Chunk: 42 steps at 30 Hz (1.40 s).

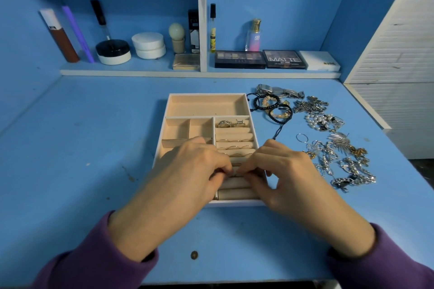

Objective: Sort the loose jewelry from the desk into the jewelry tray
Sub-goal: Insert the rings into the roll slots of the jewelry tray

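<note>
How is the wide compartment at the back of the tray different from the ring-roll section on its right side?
The wide back compartment is one open, empty space; the ring-roll section is filled with padded rolls. The back compartment holds no jewelry, while the roll section holds several rings. Both hands work over the roll section, not the back one. Both are beige.

Two hands, the left hand (199, 166) and the right hand (288, 171), meet over one jewelry tray (206, 96). Beyond their fingertips, two chunky rings (232, 123) sit in the ring rolls, then perhaps nine thin bands (234, 147), partly hidden. Right of the right hand lie one loose hoop (301, 138), one watch (279, 90) and three beaded bracelets (274, 107).
</note>
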Each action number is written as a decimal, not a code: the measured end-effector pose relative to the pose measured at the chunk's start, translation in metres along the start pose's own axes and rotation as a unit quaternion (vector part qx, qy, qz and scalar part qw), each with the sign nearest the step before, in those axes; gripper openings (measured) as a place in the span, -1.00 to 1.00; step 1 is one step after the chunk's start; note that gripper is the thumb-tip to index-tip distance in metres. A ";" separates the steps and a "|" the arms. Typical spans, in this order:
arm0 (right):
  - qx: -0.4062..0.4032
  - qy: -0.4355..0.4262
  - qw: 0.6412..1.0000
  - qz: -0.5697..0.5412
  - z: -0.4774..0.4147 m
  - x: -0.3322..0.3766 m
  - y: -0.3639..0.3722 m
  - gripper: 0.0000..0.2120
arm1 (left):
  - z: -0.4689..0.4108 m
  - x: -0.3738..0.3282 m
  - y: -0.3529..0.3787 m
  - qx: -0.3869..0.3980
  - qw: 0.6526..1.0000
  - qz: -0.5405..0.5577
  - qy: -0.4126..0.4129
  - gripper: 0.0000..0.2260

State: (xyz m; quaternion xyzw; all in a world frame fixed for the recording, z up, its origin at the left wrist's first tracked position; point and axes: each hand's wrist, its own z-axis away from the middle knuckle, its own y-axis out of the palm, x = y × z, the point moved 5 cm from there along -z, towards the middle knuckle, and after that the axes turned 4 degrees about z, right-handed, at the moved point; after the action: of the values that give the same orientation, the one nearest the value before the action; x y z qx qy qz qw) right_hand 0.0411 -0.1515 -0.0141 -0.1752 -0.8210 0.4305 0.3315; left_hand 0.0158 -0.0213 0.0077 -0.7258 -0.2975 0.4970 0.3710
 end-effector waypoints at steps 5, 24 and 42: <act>0.000 -0.016 1.000 0.026 0.000 0.003 0.001 -0.86 | -0.003 0.002 0.002 0.028 0.999 -0.002 -0.034 -0.85; -0.072 0.075 0.995 0.010 0.001 -0.031 -0.043 -0.73 | -0.026 -0.014 -0.009 -0.002 1.000 -0.016 -0.009 -0.88; -0.148 0.238 0.955 0.098 0.025 -0.137 -0.070 -0.63 | -0.135 -0.048 0.086 0.126 0.989 -0.047 0.060 -0.74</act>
State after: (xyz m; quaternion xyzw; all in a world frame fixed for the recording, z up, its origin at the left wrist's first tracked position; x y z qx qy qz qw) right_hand 0.1217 -0.2844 -0.0211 -0.3989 -0.7516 0.2805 0.4441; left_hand 0.1329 -0.1399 -0.0092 -0.6869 -0.2436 0.4682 0.4997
